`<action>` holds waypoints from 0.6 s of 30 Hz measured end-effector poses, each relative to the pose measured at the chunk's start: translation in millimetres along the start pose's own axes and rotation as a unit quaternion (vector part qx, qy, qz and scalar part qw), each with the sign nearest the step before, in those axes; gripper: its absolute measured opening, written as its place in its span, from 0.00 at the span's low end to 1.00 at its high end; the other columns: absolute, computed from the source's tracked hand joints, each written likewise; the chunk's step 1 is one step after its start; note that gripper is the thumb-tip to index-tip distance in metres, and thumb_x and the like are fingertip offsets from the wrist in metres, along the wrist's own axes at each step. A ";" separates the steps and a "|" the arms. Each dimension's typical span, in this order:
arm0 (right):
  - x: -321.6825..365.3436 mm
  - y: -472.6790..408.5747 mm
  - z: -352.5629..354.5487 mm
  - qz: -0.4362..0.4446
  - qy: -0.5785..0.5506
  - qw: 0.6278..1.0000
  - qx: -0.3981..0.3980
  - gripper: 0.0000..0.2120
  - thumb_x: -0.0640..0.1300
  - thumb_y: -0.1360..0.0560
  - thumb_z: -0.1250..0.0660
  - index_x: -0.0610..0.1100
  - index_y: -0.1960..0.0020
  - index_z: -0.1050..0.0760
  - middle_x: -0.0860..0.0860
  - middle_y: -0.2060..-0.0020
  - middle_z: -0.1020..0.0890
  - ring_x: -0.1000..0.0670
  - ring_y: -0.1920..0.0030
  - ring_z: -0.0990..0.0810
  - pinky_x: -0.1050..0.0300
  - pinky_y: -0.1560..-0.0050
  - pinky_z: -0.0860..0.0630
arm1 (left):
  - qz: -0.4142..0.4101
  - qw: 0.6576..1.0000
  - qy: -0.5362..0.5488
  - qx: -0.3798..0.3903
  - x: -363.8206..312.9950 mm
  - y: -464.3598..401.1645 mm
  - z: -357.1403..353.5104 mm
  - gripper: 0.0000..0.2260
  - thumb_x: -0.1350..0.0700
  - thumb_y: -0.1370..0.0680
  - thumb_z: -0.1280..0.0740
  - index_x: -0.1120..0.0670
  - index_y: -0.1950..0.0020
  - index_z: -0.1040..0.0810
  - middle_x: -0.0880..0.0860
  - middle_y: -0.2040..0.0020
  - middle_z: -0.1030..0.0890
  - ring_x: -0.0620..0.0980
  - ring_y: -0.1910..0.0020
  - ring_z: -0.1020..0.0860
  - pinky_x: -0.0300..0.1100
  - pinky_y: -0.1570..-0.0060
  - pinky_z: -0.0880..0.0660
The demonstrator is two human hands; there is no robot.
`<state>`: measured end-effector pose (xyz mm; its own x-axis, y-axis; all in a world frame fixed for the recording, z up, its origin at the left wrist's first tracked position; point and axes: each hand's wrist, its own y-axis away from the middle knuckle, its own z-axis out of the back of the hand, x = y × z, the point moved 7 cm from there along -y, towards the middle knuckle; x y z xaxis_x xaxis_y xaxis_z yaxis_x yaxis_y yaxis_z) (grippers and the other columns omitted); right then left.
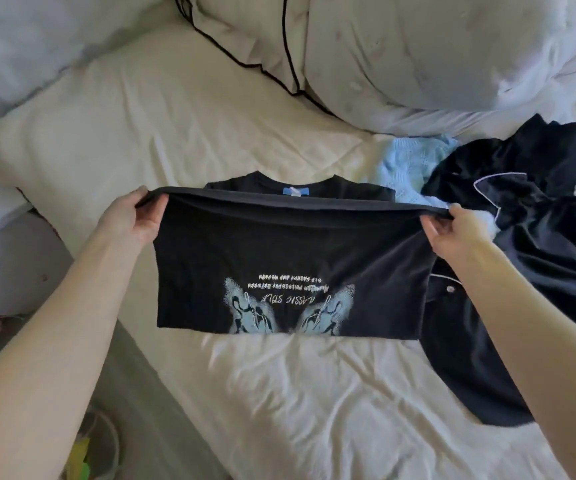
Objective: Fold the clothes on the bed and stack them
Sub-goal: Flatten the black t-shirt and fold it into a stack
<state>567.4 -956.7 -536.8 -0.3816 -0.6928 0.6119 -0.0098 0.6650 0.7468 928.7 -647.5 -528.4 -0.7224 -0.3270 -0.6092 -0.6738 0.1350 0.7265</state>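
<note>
Bed (279,393): cream sheet, wrinkled, takes up most of the room in view. White duvet (452,53) bunched at the bed's head end, black-piped pillow (245,36) next to it. Dark garment heap (521,237) on the bed's right side, light blue knit (407,164) partly under it. Black printed t-shirt (290,265) mid-bed, half folded, hem edge lifted. Hands apart: left hand (134,220) and right hand (456,233) each pinch one end of that lifted edge.
</note>
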 end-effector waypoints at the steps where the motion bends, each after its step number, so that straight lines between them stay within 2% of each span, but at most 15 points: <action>1: 1.8 -13.3 -11.6 0.000 0.001 1.000 -0.004 0.06 0.38 0.19 0.42 0.39 0.52 0.28 0.45 0.52 0.21 0.48 0.57 0.20 0.52 0.63 0.18 | 0.003 1.000 0.008 -0.001 1.0 -13.3 -12.1 0.05 0.65 0.21 0.36 0.62 0.57 0.26 0.56 0.59 0.22 0.50 0.56 0.20 0.39 0.69 0.21; 3: 2.8 -36.4 -32.1 0.004 -0.027 1.000 0.005 0.10 0.38 0.19 0.44 0.39 0.41 0.28 0.43 0.42 0.23 0.46 0.46 0.21 0.53 0.67 0.19 | 0.000 0.999 0.031 0.015 4.9 -37.4 -35.0 0.04 0.65 0.21 0.38 0.63 0.55 0.26 0.58 0.56 0.22 0.53 0.48 0.21 0.40 0.66 0.20; 5: -3.0 -53.0 -43.8 0.000 -0.063 0.998 0.030 0.18 0.40 0.18 0.45 0.40 0.29 0.35 0.43 0.33 0.28 0.43 0.37 0.26 0.51 0.54 0.20 | -0.009 0.999 0.012 0.047 12.3 -53.0 -49.7 0.06 0.65 0.19 0.41 0.64 0.45 0.26 0.58 0.47 0.22 0.54 0.46 0.22 0.42 0.57 0.20; 7: -16.8 -56.0 -39.4 -0.009 -0.033 0.998 0.050 0.21 0.42 0.18 0.46 0.41 0.26 0.41 0.44 0.30 0.32 0.42 0.32 0.29 0.49 0.42 0.24 | -0.015 0.996 -0.064 0.054 22.5 -63.8 -44.6 0.13 0.65 0.19 0.43 0.62 0.34 0.31 0.57 0.41 0.25 0.55 0.42 0.24 0.44 0.47 0.22; 8: -25.6 -53.9 -30.0 -0.009 0.015 0.998 0.053 0.21 0.42 0.18 0.46 0.41 0.26 0.42 0.44 0.31 0.31 0.42 0.33 0.29 0.48 0.41 0.24 | -0.013 0.992 -0.115 0.057 29.1 -64.6 -35.6 0.15 0.66 0.19 0.43 0.60 0.33 0.32 0.57 0.40 0.27 0.55 0.41 0.25 0.46 0.44 0.24; 10: -43.3 -44.4 1.6 -0.005 0.121 0.992 0.036 0.20 0.41 0.18 0.45 0.40 0.27 0.39 0.44 0.38 0.26 0.43 0.41 0.24 0.50 0.48 0.22 | -0.049 0.968 -0.245 0.026 38.4 -61.7 -2.0 0.16 0.66 0.20 0.42 0.59 0.32 0.31 0.57 0.39 0.26 0.55 0.43 0.25 0.45 0.43 0.25; 13: -76.6 -22.8 70.0 -0.022 0.232 0.972 -0.043 0.14 0.44 0.19 0.43 0.38 0.37 0.30 0.43 0.50 0.21 0.46 0.54 0.20 0.54 0.57 0.24 | -0.143 0.896 -0.406 -0.109 39.6 -42.9 64.0 0.15 0.62 0.22 0.38 0.55 0.35 0.27 0.50 0.42 0.25 0.49 0.47 0.26 0.39 0.49 0.29; 14: -87.3 -14.9 92.7 -0.029 0.268 0.960 -0.079 0.14 0.46 0.19 0.41 0.37 0.41 0.28 0.44 0.55 0.20 0.47 0.57 0.20 0.55 0.60 0.24 | -0.141 0.886 -0.419 -0.140 43.9 -36.7 85.2 0.15 0.61 0.23 0.37 0.54 0.36 0.27 0.49 0.43 0.26 0.49 0.47 0.27 0.40 0.49 0.30; 16: -106.9 -2.4 130.8 -0.053 0.315 0.938 -0.137 0.15 0.50 0.22 0.37 0.37 0.47 0.26 0.45 0.61 0.21 0.48 0.61 0.20 0.56 0.63 0.24 | -0.095 0.889 -0.414 -0.169 59.1 -30.6 125.9 0.12 0.56 0.23 0.35 0.54 0.39 0.26 0.50 0.46 0.25 0.52 0.48 0.27 0.45 0.49 0.28; 18: -124.0 1.8 152.5 -0.098 0.314 0.930 -0.163 0.18 0.54 0.24 0.33 0.38 0.51 0.28 0.45 0.63 0.23 0.47 0.63 0.21 0.53 0.61 0.23 | -0.012 0.901 -0.405 -0.156 81.4 -27.2 151.1 0.10 0.49 0.23 0.33 0.56 0.49 0.24 0.52 0.52 0.22 0.54 0.51 0.24 0.47 0.51 0.27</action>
<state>473.8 -827.1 -651.1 0.2149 -0.8862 0.4104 0.2979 0.4597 0.8366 864.7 -536.4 -645.9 -0.6695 0.4814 -0.5657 -0.7053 -0.1732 0.6874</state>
